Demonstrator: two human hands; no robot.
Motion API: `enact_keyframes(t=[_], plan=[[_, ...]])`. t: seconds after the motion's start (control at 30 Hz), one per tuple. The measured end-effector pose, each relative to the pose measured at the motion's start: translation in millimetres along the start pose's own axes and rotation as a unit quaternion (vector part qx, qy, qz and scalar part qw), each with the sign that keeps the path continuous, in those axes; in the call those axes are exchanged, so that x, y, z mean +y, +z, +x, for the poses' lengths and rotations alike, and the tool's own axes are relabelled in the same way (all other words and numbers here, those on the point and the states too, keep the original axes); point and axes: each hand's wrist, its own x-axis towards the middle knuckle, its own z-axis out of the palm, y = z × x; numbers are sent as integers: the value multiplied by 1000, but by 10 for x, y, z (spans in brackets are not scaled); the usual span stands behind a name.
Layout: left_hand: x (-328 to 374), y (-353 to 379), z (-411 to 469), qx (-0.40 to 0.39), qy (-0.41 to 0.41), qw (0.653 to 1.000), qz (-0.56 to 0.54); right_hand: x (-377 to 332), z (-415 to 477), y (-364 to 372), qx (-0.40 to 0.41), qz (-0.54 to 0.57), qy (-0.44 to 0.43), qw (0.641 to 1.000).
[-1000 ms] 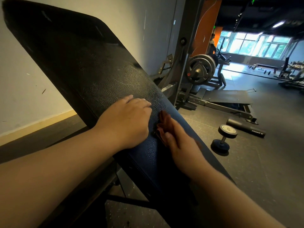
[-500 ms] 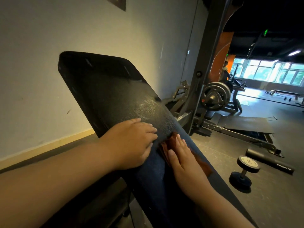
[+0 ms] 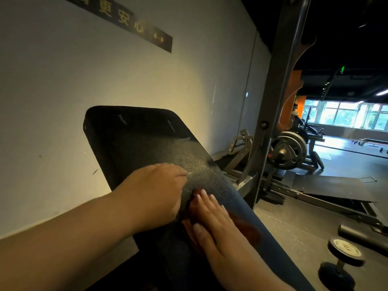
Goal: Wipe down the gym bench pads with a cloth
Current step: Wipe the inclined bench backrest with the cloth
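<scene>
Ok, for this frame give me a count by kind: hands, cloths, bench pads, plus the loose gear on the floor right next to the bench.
Hands: 2 (left hand, right hand)
Cloth: 1
Bench pad: 1
Dumbbell: 1
Roller: 1
Total: 6

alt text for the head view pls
A person's right hand presses a reddish-brown cloth flat on an inclined black textured bench pad, while the left hand rests beside it; a black dumbbell lies on the gym floor.
</scene>
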Motion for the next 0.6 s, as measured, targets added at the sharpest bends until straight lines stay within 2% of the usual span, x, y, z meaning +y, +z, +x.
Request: enact_keyframes(t=[0.07,0.17,0.23,0.43,0.6], plan=[[-120,-55,14,0,-11,1000,7,124,162,-117,11,7,16,1000],[-139,-53,28,8,-31,999,-9,371,649,-301,87,23,85,992],[-110,-23,56,7,-43,999,-13,345,942,-345,99,27,107,989],[-83,-50,36,38,-108,993,-28,-31,1136,-261,43,27,-57,997],[-130,-82,98,-9,-116,992,-44,132,1615,-482,99,34,40,994]])
